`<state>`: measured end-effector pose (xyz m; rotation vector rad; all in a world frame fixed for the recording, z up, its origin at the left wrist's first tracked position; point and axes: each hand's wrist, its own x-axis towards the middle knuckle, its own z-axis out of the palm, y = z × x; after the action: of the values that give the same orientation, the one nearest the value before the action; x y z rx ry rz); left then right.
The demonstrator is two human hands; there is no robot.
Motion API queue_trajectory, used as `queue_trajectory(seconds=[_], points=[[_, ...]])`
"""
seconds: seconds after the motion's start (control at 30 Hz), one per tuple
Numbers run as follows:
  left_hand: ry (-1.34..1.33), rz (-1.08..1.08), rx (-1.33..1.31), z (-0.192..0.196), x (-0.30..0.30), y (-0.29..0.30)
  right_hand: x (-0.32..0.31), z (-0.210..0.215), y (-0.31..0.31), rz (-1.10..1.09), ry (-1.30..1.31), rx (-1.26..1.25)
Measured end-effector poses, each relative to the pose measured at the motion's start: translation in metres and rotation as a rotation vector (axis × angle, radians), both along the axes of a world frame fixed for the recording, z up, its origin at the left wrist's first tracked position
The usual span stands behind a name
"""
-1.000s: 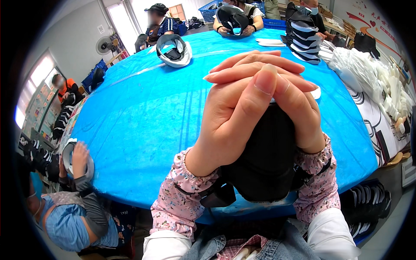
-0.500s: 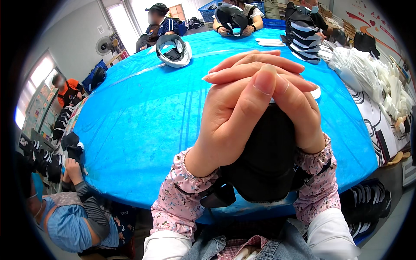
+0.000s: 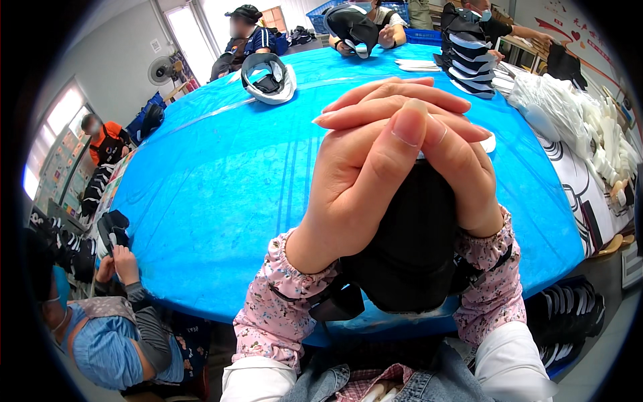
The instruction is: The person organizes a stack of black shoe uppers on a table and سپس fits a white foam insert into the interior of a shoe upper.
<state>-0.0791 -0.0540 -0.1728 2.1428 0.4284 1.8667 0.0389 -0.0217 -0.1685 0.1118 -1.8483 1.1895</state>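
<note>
You're pressing the black padded piece [image 3: 408, 248] down between your wrists, just under your palms; nothing there is shifting from a second ago. Left hand [image 3: 362, 187] and right hand [image 3: 445, 157] are staying clasped over it, hiding its top. Beyond your fingertips, blue tabletop [image 3: 221, 181]; a co-worker's hands far left are moving.

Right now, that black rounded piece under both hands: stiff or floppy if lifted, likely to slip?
The black rounded piece probably holds its domed shape, since it bulges evenly under the left hand and right hand. It looks matte, so likely not slippery. Weight is hard to judge; similar pieces in the stack suggest light shells.
</note>
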Motion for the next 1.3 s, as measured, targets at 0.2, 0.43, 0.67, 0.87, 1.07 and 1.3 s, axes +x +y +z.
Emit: queue_trajectory(seconds=[0.2,0.43,0.67,0.87,1.07,1.3], points=[[0.022,0.030,0.005,0.000,-0.001,0.000,-0.002,-0.001,0.001,0.018,0.050,0.033],[-0.074,-0.064,-0.137,-0.001,0.003,-0.006,-0.001,-0.001,-0.003,0.012,-0.012,-0.065],[0.185,0.179,-0.044,-0.006,-0.016,0.005,-0.007,-0.004,0.003,-0.159,-0.017,0.044],[-0.245,0.303,-0.336,-0.014,-0.010,-0.002,-0.009,-0.003,0.015,-0.449,0.005,0.123],[-0.320,0.221,-0.276,-0.015,-0.004,0.006,-0.008,-0.002,0.009,-0.388,0.057,-0.081],[-0.301,0.188,-0.366,-0.011,-0.003,-0.007,-0.011,-0.009,0.009,-0.377,0.123,0.024]])
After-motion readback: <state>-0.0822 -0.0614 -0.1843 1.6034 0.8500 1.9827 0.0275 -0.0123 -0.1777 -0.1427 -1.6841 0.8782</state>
